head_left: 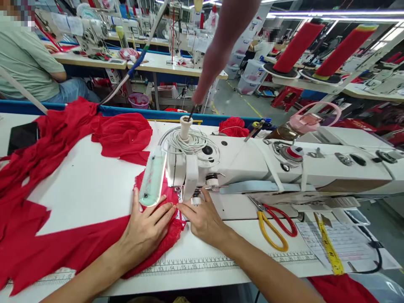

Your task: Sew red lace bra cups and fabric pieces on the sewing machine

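My left hand point(145, 225) lies flat on a red lace-edged fabric piece point(173, 232), its fingers stretched towards the needle area of a white sewing machine point(243, 162). The fingertips rest just in front of the presser foot point(178, 191), partly under a clear greenish guard point(153, 176). From the other side my right hand point(206, 219) reaches in, its index fingertip at the fabric's edge beside the left fingertips. Another finger of it points up beside the machine head, and the fingers look apart. Some of the cloth under both hands is hidden.
More red fabric point(72, 229) spreads across the left of the table. Scissors point(274, 223) with red and yellow handles lie right of my right hand, near a yellow tape measure point(328, 244) on paper. Red thread cones point(298, 46) stand behind. A seated person point(28, 63) is at the back left.
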Demonstrator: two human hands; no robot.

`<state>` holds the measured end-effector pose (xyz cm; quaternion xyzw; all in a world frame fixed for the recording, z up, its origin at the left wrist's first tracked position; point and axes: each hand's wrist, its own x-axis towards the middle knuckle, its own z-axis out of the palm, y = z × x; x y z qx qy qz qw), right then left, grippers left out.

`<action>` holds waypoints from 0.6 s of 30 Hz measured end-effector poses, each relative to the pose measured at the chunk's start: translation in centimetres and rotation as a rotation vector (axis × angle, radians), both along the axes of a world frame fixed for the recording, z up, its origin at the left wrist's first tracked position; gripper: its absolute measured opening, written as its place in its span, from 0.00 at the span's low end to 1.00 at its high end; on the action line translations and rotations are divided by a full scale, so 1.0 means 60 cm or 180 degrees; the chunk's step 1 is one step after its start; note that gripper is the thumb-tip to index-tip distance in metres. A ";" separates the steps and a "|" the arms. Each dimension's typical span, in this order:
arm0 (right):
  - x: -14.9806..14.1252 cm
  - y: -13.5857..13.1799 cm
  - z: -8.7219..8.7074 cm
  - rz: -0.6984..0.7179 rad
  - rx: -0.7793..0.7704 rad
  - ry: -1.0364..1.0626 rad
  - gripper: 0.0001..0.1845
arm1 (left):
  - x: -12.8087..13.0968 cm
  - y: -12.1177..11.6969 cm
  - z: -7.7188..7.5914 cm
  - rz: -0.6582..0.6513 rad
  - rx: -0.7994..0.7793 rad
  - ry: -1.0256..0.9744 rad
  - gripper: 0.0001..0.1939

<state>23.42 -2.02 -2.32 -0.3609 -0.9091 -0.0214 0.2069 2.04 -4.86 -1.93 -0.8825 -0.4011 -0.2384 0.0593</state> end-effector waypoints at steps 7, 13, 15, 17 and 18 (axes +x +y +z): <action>-0.001 -0.011 -0.006 -0.0039 0.0042 0.0094 0.28 | -0.018 0.008 -0.001 -0.0183 0.0002 0.0172 0.17; -0.001 -0.001 -0.004 -0.0102 0.0205 0.0149 0.27 | -0.017 0.021 -0.007 -0.0217 0.0001 0.0157 0.19; 0.000 0.001 -0.003 -0.0169 0.0183 0.0077 0.29 | -0.020 0.027 -0.006 -0.0228 -0.0057 0.0131 0.20; 0.001 0.003 -0.003 -0.0245 0.0132 0.0033 0.30 | -0.024 0.032 -0.005 -0.0239 -0.0146 0.0068 0.21; 0.001 0.004 -0.005 -0.0261 0.0114 0.0031 0.29 | -0.025 0.035 -0.005 -0.0235 -0.0199 0.0043 0.21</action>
